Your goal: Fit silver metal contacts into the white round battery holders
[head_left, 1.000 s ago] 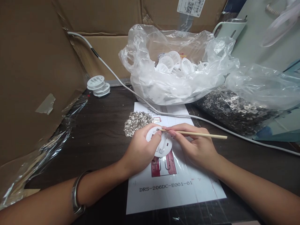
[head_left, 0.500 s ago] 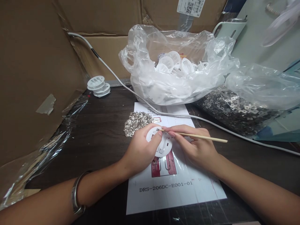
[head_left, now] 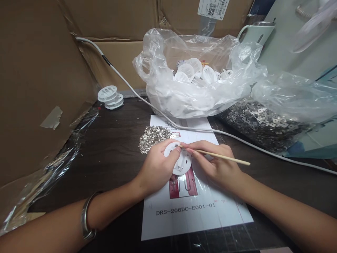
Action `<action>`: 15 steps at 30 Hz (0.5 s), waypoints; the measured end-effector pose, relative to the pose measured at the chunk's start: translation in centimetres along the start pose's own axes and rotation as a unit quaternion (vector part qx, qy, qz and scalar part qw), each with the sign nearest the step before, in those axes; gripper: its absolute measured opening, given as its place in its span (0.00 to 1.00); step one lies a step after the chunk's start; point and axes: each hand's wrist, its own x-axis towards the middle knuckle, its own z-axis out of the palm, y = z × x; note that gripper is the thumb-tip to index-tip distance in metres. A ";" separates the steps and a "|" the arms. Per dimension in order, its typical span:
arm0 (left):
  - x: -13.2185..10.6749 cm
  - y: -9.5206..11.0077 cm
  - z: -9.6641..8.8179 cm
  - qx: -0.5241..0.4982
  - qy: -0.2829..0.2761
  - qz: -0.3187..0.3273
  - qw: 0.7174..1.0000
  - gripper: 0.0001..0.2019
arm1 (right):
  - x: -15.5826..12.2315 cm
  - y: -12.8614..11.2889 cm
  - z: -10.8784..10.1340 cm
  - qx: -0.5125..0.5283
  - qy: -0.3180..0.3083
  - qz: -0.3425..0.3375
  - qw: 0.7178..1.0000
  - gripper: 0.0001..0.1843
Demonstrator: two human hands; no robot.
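Observation:
My left hand point(head_left: 161, 163) is closed on a round white plastic disc point(head_left: 184, 163) with slots in it, the thumb lying across its face. Between the fingers of my right hand point(head_left: 214, 158) is a thin wooden stick point(head_left: 226, 157), pinched close to its tip. That tip rests at the upper part of the disc, by my left thumb; small metal bits seem to sit there, partly hidden by the fingers. Just beyond my left hand lies a pile of small metal clips point(head_left: 154, 138). Beneath both hands is a printed sheet point(head_left: 168, 225) with a red picture.
A clear plastic bag point(head_left: 200, 100) of white discs stands at the back. To its right, another bag point(head_left: 268, 119) holds metal pieces. Several white discs point(head_left: 107, 93) are stacked at back left. A white cable point(head_left: 126, 81) crosses the table, and cardboard point(head_left: 31, 70) walls the left side.
The outer end of the wooden stick has shifted slightly left and down, with my right hand moving a little left. The left hand keeps its hold on the disc.

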 end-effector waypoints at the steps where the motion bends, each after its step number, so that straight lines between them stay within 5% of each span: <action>1: -0.1 0.0 0.0 -0.009 -0.004 -0.012 1.000 0.09 | -0.1 0.0 0.0 -0.009 -0.002 -0.006 1.000 0.07; 6: -0.3 0.0 -0.1 -0.046 -0.019 -0.042 0.998 0.11 | -0.3 0.2 0.1 -0.027 0.001 -0.025 0.999 0.07; 15: -0.1 0.1 -0.1 -0.010 -0.003 0.014 1.000 0.09 | -0.5 0.5 0.2 -0.021 0.002 -0.072 0.997 0.08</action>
